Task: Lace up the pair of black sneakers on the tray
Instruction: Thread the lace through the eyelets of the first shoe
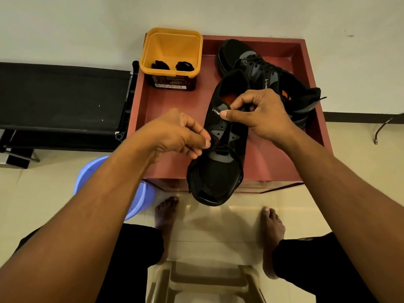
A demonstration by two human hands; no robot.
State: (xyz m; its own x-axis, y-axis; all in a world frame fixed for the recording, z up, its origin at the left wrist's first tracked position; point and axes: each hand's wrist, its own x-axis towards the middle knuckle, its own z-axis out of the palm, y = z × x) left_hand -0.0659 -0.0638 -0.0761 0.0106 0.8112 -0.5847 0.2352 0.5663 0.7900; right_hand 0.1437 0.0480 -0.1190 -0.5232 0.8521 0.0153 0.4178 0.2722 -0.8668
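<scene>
Sneaker (216, 176) toe overhangs the tray's (274, 184) front edge.

The near black sneaker (215, 173) has grey patches by its lace holes, an orange inside and a small yellow mark on its side. The thin black lace (226, 147) matches it. The far black sneaker (247, 60) has grey patches too. The dull red wooden tray (166, 110) is plain. The square yellow plastic tub (172, 47) has a dark label. The round light blue plastic bowl (135, 200) is plain.
</scene>
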